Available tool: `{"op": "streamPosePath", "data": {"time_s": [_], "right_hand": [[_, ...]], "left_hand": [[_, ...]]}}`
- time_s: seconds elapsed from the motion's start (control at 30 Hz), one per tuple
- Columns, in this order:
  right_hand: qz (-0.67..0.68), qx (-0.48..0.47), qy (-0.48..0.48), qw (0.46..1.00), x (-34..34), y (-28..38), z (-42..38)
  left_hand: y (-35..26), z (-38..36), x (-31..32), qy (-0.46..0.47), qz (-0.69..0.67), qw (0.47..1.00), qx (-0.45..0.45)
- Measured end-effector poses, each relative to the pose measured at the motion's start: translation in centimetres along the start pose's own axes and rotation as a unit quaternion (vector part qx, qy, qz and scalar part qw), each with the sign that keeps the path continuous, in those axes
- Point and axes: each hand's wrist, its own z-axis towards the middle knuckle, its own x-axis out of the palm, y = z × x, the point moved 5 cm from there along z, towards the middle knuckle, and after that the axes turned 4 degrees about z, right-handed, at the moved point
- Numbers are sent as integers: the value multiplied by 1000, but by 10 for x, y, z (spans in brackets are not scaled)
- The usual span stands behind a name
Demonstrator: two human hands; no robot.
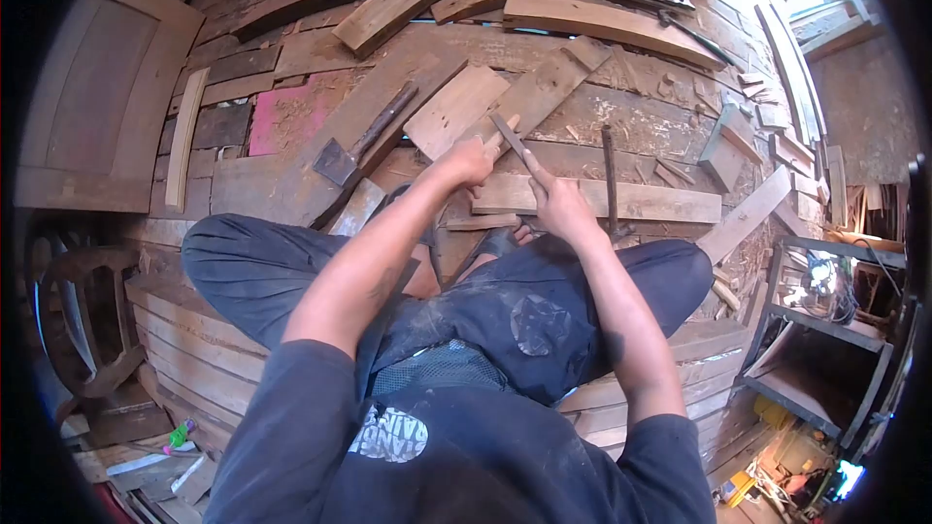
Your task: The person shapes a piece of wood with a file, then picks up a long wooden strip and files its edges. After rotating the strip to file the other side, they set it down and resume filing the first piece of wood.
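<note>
My left hand (470, 163) is closed around a small pale piece of wood (512, 124), whose end sticks out past the fingers. In my right hand (561, 202) is a flat, dark file-like metal tool (508, 135), with the index finger stretched along it. The tool lies across the wood piece, close to the left fingertips. Beneath both hands a plank (558, 78) slants away over the floor, beside a wide board (456, 109). A hatchet-like tool (337, 164) with a dark head rests to the left.
Long beams (607, 27) and a thick wood block (398, 8) lie at the far side. A thin rod-like tool (610, 175) crosses a plank (670, 202) at right. Wood shavings cover the floor. A panelled door (97, 97) stands left, a metal-framed shelf (825, 354) right.
</note>
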Motion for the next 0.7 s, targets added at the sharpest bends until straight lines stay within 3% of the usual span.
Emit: {"op": "streamPosePath", "data": {"time_s": [0.03,0.07,0.2,0.4,0.5,0.6,0.7], "right_hand": [[-6,8,5,1000,-6,2,-2],[-11,19,13,1000,-10,3,-7],[51,72,95,992,-14,20,-22],[1,48,48,998,0,-1,-6],[79,88,84,989,-13,22,-5],[105,101,78,986,-8,30,-7],[48,40,44,997,4,9,8]], "left_hand": [[-2,13,7,-9,26,1000,-3],[1,19,11,-90,104,988,71],[11,-22,-3,-67,146,985,58],[14,-26,-20,-63,182,976,98],[19,-20,-31,-10,173,982,74],[17,-23,-30,-31,173,981,78],[15,-31,-28,-43,162,984,61]]}}
